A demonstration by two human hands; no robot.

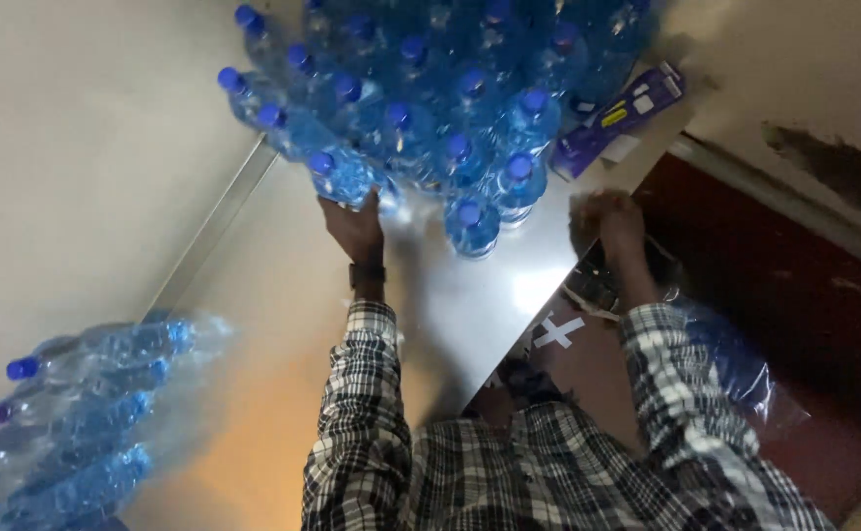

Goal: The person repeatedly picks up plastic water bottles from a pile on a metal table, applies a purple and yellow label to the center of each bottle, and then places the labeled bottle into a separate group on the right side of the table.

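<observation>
Many blue-capped water bottles (430, 118) stand packed upright on a metal counter (283, 295), caps up. The left hand (354, 228) lies open against the nearest bottle (340, 175), steadying the cluster. The right hand (615, 221) curls at the counter's edge; whether it grips anything I cannot tell. A wrapped bottle pack (77, 413) lies sideways at left.

A pale, glossy surface (283, 295) fills the middle of the view, with a bright patch of reflected light near its right edge and a warm orange glow on its lower part. A plain whitish wall (77, 147) rises at the left behind a metal strip (209, 231). To the right lies a dark reddish floor (794, 315), bordered by a light wall with a peeled dark patch (833, 167).
</observation>
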